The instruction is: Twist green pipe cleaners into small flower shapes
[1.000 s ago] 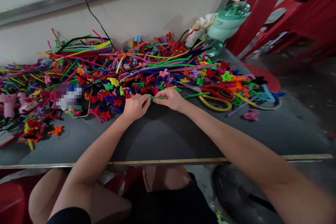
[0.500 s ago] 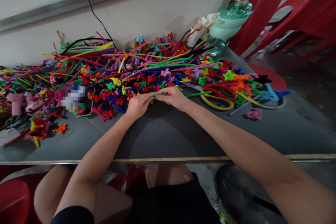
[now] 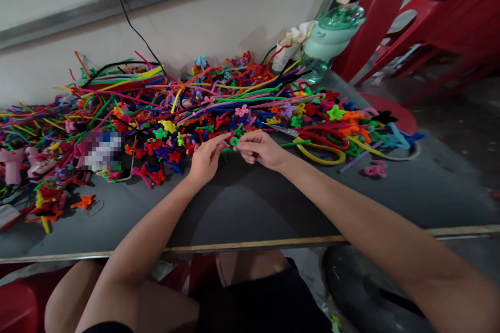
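Note:
A green pipe cleaner [image 3: 234, 141] is pinched between my hands over the front edge of the pile, and a small round loop of it shows between the fingertips. My left hand [image 3: 207, 158] is closed on it from the left, thumb against the index finger. From the other side my right hand [image 3: 260, 150] pinches it too, with the other fingers curled under. A straight green length [image 3: 295, 142] shows to the right of that hand; I cannot tell whether it joins the loop. Scissors with yellow and red handles [image 3: 320, 152] lie just beyond it.
Behind my hands a heap of coloured pipe cleaners [image 3: 250, 94] and twisted flower shapes runs along the wall. A green bottle [image 3: 332, 36] and a paper cup [image 3: 283, 54] stand at the back right. Red chairs [image 3: 373, 28] are beside the table [image 3: 258, 208].
The green pipe cleaner now shows a round loop between my fingertips. My hands have parted slightly and the right fingers have curled more. The whole view has shifted a little.

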`<state>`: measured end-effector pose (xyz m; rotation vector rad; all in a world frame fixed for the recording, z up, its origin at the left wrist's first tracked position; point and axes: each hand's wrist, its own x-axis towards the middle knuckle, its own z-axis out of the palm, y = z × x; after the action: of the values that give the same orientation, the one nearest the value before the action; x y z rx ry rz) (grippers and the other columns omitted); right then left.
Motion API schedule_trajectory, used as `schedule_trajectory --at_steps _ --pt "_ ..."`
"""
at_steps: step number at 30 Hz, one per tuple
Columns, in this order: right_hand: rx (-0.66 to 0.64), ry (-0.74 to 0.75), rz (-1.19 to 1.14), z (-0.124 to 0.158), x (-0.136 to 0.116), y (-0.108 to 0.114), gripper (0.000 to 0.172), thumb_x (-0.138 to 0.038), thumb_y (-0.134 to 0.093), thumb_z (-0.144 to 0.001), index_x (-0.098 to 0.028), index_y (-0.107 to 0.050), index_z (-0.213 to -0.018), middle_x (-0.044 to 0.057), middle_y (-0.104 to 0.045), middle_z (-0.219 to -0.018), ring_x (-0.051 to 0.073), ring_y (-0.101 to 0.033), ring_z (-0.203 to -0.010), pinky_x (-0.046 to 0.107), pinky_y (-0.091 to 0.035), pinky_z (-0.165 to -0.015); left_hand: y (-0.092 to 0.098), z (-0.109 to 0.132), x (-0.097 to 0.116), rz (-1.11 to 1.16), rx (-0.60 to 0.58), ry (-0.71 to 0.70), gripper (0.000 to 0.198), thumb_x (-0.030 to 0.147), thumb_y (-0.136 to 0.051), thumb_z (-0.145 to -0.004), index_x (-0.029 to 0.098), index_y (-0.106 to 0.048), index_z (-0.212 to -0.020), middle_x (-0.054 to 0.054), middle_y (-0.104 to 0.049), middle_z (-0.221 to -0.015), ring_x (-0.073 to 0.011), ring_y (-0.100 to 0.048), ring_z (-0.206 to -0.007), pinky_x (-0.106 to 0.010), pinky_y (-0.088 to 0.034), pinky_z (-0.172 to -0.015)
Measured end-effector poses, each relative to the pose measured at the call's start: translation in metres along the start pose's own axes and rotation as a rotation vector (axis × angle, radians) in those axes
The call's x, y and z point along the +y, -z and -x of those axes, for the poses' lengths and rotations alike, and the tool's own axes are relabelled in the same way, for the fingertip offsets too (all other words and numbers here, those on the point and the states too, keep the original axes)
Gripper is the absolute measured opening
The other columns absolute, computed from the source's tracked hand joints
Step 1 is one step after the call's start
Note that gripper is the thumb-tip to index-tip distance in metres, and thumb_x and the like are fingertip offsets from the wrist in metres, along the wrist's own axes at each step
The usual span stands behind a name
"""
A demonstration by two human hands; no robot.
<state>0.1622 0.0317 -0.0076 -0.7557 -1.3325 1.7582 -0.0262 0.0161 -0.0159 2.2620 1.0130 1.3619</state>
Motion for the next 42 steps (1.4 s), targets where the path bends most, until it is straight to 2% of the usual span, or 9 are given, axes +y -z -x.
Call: schedule_trajectory --at_steps 2,7,11,16,23,29,33,39,42 --pt "-0.071 -0.064 0.009 0.003 -0.004 -0.001 0.022 -0.034 -0.073 -0.072 -0.014 -0.066 -0.069 -0.004 -0.052 -0.049 0.006 -0.046 -0.042 0.02 -0.027 -0.038 0.0 -0.001 0.0 -0.027 0.008 -0.074 0.026 0.019 -0.047 -0.095 0.018 -0.062 -0.116 -0.006 -0.072 -0.095 -0.0123 -0.067 -0.089 -0.026 -0.054 -0.081" --pt "-0.218 -0.171 -0.067 0.001 -0.007 0.007 0.023 -0.032 -0.075 -0.072 -0.011 -0.066 -0.07 -0.009 -0.039 -0.046 0.001 -0.029 -0.037 0.019 -0.015 -0.037 0.001 0.001 0.003 -0.077 -0.036 -0.155 0.019 0.02 -0.054 -0.092 0.016 -0.064 -0.108 -0.008 -0.072 -0.097 -0.0142 -0.068 -0.091 -0.028 -0.054 -0.082" --pt "-0.296 -0.228 -0.062 -0.001 -0.004 0.017 0.024 -0.034 -0.075 -0.073 -0.011 -0.066 -0.072 -0.008 -0.041 -0.045 0.002 -0.034 -0.037 0.019 -0.017 -0.037 0.001 0.002 0.003 -0.136 -0.022 -0.18 0.024 0.021 -0.051 -0.093 0.018 -0.061 -0.115 -0.006 -0.072 -0.095 -0.0127 -0.067 -0.089 -0.026 -0.054 -0.08" --pt "-0.387 -0.285 0.013 -0.002 -0.003 0.018 0.026 -0.035 -0.075 -0.073 -0.01 -0.068 -0.074 -0.008 -0.04 -0.042 0.002 -0.031 -0.037 0.019 -0.015 -0.038 0.006 0.0 0.003 -0.271 -0.051 -0.36 0.015 0.022 -0.051 -0.093 0.017 -0.065 -0.093 -0.004 -0.071 -0.083 -0.0132 -0.067 -0.081 -0.025 -0.054 -0.075" --pt "-0.428 -0.287 0.053 -0.001 -0.005 0.018 0.033 -0.042 -0.073 -0.075 -0.01 -0.064 -0.077 -0.009 -0.038 -0.042 0.001 -0.025 -0.037 0.02 -0.011 -0.04 0.015 -0.002 0.006 -0.455 -0.119 -0.539 0.019 0.017 -0.052 -0.092 0.014 -0.058 -0.11 -0.006 -0.071 -0.093 -0.0153 -0.066 -0.088 -0.025 -0.052 -0.077" --pt "-0.421 -0.271 0.206 -0.004 -0.008 0.013 0.035 -0.045 -0.069 -0.076 -0.011 -0.062 -0.078 -0.009 -0.039 -0.044 0.003 -0.029 -0.039 0.021 -0.016 -0.042 0.022 -0.003 0.007 -0.541 -0.177 -0.578 0.012 0.018 -0.049 -0.092 0.016 -0.061 -0.092 -0.005 -0.069 -0.083 -0.0155 -0.065 -0.087 -0.025 -0.05 -0.073" --pt "-0.21 -0.053 0.508 -0.001 -0.005 0.002 0.032 -0.045 -0.066 -0.075 -0.013 -0.066 -0.077 -0.005 -0.048 -0.051 0.005 -0.034 -0.045 0.022 -0.024 -0.045 0.02 -0.004 0.01 -0.497 -0.228 -0.394 0.02 0.02 -0.049 -0.089 0.016 -0.063 -0.077 -0.004 -0.065 -0.069 -0.0149 -0.061 -0.072 -0.024 -0.046 -0.063" --pt "0.163 0.374 1.144 0.017 -0.005 -0.023 0.02 -0.03 -0.057 -0.082 -0.019 -0.073 -0.079 0.004 -0.065 -0.065 0.013 -0.051 -0.059 0.026 -0.032 -0.057 0.015 -0.01 0.014 -0.035 -0.332 0.395 0.031 0.023 -0.048 -0.086 0.015 -0.059 -0.058 0.002 -0.053 -0.049 -0.0085 -0.049 -0.048 -0.02 -0.038 -0.05" --pt "0.242 0.399 1.133 0.018 -0.003 -0.025 0.02 -0.031 -0.057 -0.083 -0.02 -0.074 -0.078 0.005 -0.067 -0.067 0.014 -0.052 -0.059 0.027 -0.033 -0.057 0.017 -0.011 0.01 0.058 -0.32 0.435 0.033 0.031 -0.046 -0.091 0.015 -0.064 -0.069 0.0 -0.06 -0.057 -0.0093 -0.053 -0.052 -0.02 -0.041 -0.052"
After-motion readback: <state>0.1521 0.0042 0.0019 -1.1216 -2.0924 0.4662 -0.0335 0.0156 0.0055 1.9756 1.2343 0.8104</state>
